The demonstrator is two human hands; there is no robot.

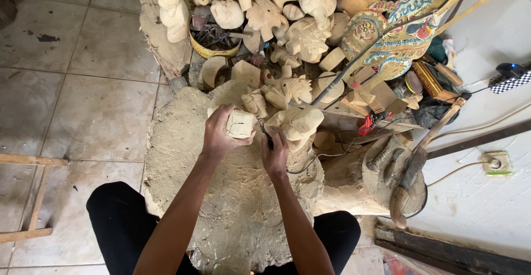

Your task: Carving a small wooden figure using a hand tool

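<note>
1. We see the left hand (220, 137) clenched around a pale wooden block (241, 123), pressing it down on the far part of a big rough stump (221, 208) coated in wood dust
2. The right hand (275, 154) is closed on a thin dark-handled tool (267, 137); its tip meets the block's right side, just beside the left thumb
3. A dark cord (310, 161) runs from under the right hand across the stump's edge toward the right
4. Just beyond the hands lie unfinished pale carvings: a carved head (298, 123) touching the stump by the right hand, and a smaller figure (287, 90) behind it
5. Farther back we make out a heap of more pale carved heads (282, 9) and a yellow bowl (213, 45) filled with dark metal tools
6. A painted flat puppet (392, 37) on sticks leans over the heap at the right
7. A curved wooden mallet (412, 175) rests on a second stump to the right, well apart from the hands
8. The person's knees in black trousers (119, 225) flank the stump on the tiled floor (83, 103)
</note>
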